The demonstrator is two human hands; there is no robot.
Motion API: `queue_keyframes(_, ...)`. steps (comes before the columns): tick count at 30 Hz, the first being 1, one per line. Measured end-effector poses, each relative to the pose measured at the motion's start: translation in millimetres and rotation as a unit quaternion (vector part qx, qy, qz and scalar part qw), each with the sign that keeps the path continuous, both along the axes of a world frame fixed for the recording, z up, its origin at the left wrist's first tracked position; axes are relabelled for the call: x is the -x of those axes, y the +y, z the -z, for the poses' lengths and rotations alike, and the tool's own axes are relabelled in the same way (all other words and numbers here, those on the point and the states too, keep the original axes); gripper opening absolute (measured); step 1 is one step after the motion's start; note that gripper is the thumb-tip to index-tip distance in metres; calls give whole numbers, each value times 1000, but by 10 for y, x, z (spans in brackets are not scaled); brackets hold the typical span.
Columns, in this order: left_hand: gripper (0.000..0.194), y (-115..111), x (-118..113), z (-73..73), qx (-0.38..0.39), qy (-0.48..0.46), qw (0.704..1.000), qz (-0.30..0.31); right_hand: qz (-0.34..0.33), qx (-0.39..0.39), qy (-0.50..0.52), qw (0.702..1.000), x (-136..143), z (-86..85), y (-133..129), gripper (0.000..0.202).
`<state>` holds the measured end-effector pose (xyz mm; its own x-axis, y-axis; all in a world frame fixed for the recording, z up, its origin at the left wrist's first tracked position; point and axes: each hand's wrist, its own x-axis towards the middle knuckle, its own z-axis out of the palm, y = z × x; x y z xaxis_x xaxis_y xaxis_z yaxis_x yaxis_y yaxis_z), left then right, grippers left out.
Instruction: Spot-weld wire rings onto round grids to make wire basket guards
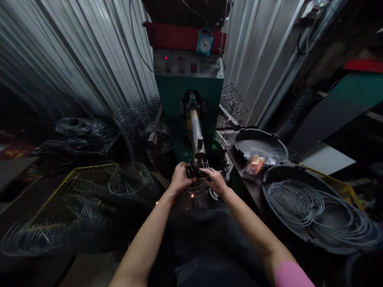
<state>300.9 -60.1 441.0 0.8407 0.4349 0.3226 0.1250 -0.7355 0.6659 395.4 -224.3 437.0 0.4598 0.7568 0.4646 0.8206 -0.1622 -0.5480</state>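
My left hand [182, 178] is closed on the left side of a small wire basket [196, 172], and my right hand [214, 179] grips its right side. The basket sits under the tip of a metal electrode arm [196, 131] that juts out from a green machine [170, 95]. Just below the basket, a small orange spark [192, 195] glows. My fingers partly cover the mesh, so its exact contact with the electrode is hard to see.
Wire rings [131, 179] lie in a yellow-edged crate at left. On the right are a round black tray [260, 139] and a larger tray [271, 175] with wire hoops [299, 203]. A blue clock [205, 43] hangs on the machine.
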Motion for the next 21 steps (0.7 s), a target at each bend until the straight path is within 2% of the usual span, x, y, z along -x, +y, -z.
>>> queue_keyframes(2, 57, 11, -5, 14, -8, -9, 1000, 0, 25, -32, 17, 999, -19, 22, -51, 26)
queue_keyframes(5, 61, 62, -60, 8, -7, -6, 1000, 1, 48, -40, 39, 997, -94, 36, -65, 14)
queue_keyframes(11, 58, 178, -223, -39, 12, 12, 1000, -5, 62, -11, 47, 997, -244, -20, 77, 15)
queue_keyframes(16, 59, 210, -271, -6, 37, 6, 999, 3, 78, -24, 74, 994, -211, -78, 88, 8)
queue_keyframes(19, 56, 235, -283, -2, 45, 7, 999, 16, 115, -71, 182, 974, -153, -30, -1, 18)
queue_keyframes(21, 55, 252, -290, -14, 49, 18, 998, 25, 137, -99, 323, 931, -101, 70, -117, 24)
